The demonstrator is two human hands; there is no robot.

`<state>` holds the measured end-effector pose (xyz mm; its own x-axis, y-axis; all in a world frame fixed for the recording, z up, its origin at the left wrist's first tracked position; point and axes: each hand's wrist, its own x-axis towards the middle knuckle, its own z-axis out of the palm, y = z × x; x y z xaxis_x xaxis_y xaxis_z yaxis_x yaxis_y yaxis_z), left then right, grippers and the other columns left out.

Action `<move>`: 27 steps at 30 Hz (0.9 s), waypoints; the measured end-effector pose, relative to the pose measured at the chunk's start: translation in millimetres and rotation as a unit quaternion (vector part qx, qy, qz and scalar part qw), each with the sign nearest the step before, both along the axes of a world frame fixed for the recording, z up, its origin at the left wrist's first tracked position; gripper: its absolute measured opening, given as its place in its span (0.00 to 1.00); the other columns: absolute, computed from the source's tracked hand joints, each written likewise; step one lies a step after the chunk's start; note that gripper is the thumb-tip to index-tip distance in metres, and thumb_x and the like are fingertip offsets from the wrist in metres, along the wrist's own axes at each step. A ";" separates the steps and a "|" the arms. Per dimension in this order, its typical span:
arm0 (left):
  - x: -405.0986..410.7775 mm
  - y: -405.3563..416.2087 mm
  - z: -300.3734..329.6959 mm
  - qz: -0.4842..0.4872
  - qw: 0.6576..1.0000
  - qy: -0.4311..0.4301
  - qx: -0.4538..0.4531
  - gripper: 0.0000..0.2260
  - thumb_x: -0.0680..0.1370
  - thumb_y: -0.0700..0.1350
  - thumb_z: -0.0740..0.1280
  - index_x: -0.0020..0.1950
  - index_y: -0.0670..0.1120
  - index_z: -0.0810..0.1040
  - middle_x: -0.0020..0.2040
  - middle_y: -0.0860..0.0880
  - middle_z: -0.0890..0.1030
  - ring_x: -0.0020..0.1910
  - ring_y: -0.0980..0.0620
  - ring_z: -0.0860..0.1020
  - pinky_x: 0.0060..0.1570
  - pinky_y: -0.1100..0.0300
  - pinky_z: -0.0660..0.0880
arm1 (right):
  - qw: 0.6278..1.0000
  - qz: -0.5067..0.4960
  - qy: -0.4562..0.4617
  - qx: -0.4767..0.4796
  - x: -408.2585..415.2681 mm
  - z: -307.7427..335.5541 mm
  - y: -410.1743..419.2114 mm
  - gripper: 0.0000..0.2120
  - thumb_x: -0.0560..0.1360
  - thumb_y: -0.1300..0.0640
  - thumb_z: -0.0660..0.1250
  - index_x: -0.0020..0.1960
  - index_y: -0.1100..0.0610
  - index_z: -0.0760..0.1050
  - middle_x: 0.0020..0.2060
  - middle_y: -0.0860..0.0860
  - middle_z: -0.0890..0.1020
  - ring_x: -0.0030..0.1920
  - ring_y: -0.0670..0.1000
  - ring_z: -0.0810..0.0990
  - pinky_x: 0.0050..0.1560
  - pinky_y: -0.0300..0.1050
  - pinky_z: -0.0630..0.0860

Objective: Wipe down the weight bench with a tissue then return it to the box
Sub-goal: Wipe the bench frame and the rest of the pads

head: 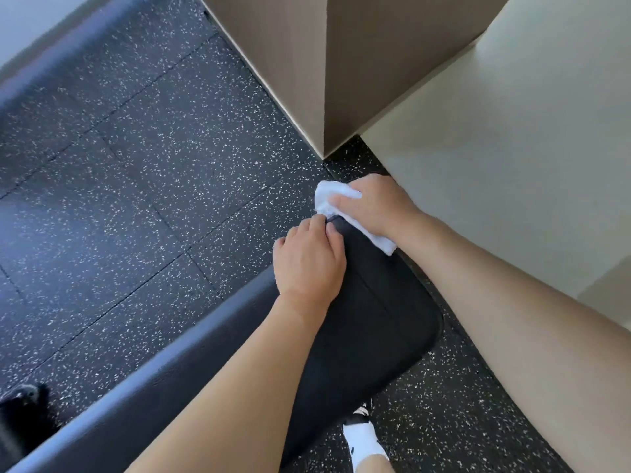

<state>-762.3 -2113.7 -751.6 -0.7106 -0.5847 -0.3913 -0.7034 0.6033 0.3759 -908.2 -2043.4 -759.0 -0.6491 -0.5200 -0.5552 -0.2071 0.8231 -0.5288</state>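
Observation:
The black padded weight bench [372,322] runs from the lower left up toward the middle of the head view. A white tissue [333,199] lies folded over its far narrow end. My right hand [375,206] grips the tissue, fingers curled over it, thumb across its top. My left hand [309,261] rests on the bench's left edge just below, its fingers curled around the pad's rim and touching the tissue's lower edge. No tissue box is in view.
Black rubber floor [136,165] with white flecks surrounds the bench. A brown column [300,63] stands just beyond the bench end, a pale wall [512,148] to its right. My foot in a white sock [362,442] is beside the bench. A dark object [20,414] sits at bottom left.

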 end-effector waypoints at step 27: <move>-0.3 4.5 -17.7 0.005 0.998 0.031 -0.061 0.23 0.80 0.55 0.45 0.60 0.51 0.77 0.57 0.50 0.82 0.55 0.42 0.78 0.50 0.48 0.71 | 0.945 -0.273 -0.067 -0.169 76.3 -15.9 128.8 0.16 0.80 0.44 0.68 0.35 0.47 0.73 0.30 0.41 0.75 0.31 0.42 0.72 0.32 0.35 0.66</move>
